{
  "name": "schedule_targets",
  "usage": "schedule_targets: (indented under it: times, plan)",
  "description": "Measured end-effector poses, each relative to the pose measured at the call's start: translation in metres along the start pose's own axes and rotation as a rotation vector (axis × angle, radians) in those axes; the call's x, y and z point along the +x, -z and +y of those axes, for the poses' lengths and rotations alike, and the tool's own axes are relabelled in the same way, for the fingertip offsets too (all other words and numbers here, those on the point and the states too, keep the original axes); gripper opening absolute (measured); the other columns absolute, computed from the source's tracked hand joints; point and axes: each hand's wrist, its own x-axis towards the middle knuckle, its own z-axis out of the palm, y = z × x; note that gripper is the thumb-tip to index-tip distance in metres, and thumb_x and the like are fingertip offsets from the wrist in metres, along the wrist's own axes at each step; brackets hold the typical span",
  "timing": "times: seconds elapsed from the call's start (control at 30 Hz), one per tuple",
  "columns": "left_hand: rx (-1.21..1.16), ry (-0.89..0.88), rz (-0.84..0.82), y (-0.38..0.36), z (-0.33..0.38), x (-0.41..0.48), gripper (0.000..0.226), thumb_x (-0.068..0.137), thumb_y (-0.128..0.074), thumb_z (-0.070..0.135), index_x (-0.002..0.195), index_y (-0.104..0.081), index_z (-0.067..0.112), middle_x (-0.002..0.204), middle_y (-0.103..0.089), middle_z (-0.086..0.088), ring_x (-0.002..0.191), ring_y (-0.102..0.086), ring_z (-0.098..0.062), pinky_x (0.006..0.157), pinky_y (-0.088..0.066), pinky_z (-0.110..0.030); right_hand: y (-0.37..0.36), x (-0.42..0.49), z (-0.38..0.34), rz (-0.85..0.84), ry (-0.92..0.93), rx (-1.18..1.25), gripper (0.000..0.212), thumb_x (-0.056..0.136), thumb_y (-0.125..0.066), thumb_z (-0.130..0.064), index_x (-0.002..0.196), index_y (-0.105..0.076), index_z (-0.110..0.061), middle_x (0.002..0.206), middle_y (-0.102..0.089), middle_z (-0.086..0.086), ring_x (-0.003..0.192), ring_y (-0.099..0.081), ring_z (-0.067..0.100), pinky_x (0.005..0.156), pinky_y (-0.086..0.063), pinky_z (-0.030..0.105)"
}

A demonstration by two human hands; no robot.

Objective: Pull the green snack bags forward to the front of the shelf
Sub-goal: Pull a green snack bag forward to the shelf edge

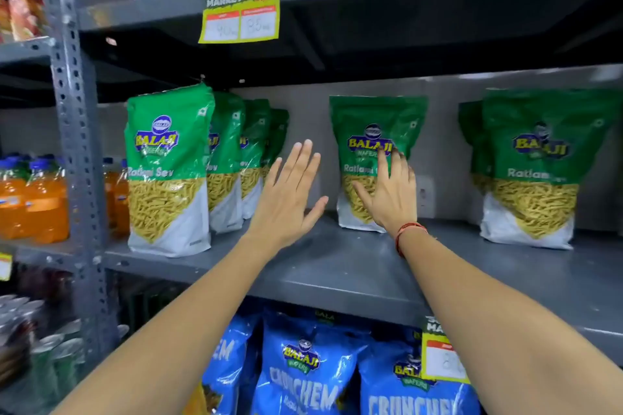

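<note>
Green snack bags stand upright on the grey middle shelf [337, 266]. At the left, one bag [168, 168] stands near the front edge with several more [229, 158] in a row behind it. A single bag [371, 135] stands at the back in the middle. Two more bags [536, 168] stand at the right. My left hand [290, 192] is open, fingers spread, in the gap just left of the middle bag and touching nothing. My right hand [391, 192] lies flat against the front of the middle bag, fingers apart, not gripping it.
Blue snack bags [303, 371] fill the shelf below. Orange drink bottles [33, 202] stand in the bay to the left, past a perforated grey post [74, 131]. A yellow price tag [241, 10] hangs from the shelf above, another [441, 354] from the middle shelf's edge.
</note>
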Motion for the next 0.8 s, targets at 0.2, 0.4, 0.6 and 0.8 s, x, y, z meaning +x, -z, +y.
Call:
schedule_targets:
  times: [0.2, 0.4, 0.6, 0.8]
  plan:
    - [-0.036, 0.014, -0.08, -0.001, -0.004, -0.037, 0.069, 0.094, -0.035, 0.045, 0.149, -0.026, 0.004, 0.158, -0.014, -0.014, 0.146, -0.006, -0.023, 0.116, -0.009, -0.042, -0.028, -0.004, -0.03, -0.115, -0.427, 0.267, 0.094, 0.085, -0.064, -0.044, 0.151, -0.007, -0.007, 0.156, -0.011, 0.025, 0.143, -0.016, 0.04, 0.114, -0.019, 0.05]
    - [-0.191, 0.09, -0.189, 0.001, -0.008, -0.057, 0.075, 0.091, -0.025, 0.056, 0.149, -0.024, 0.008, 0.159, -0.014, -0.008, 0.145, -0.004, -0.016, 0.114, -0.007, -0.038, -0.045, -0.003, -0.039, -0.084, -0.56, 0.228, 0.113, 0.071, -0.08, -0.037, 0.152, -0.003, -0.017, 0.157, -0.004, 0.023, 0.143, -0.015, 0.041, 0.111, -0.025, 0.057]
    - [-0.345, 0.134, -0.432, 0.008, -0.011, -0.074, 0.074, 0.093, -0.026, 0.058, 0.151, -0.021, 0.012, 0.16, -0.007, -0.002, 0.145, -0.002, -0.009, 0.115, -0.014, -0.036, -0.051, -0.002, -0.033, -0.071, -0.698, 0.272, 0.117, 0.064, -0.081, -0.049, 0.151, -0.006, -0.026, 0.141, -0.031, 0.024, 0.129, -0.035, 0.042, 0.103, -0.033, 0.054]
    - [-0.235, 0.127, -0.585, 0.01, -0.011, -0.074, 0.051, 0.098, -0.027, 0.049, 0.133, -0.053, 0.024, 0.145, -0.047, 0.002, 0.129, -0.044, -0.022, 0.094, -0.041, -0.037, -0.045, -0.002, -0.036, -0.085, -0.672, 0.26, 0.115, 0.066, -0.08, -0.046, 0.151, -0.006, -0.022, 0.137, -0.032, 0.021, 0.124, -0.037, 0.042, 0.1, -0.037, 0.056]
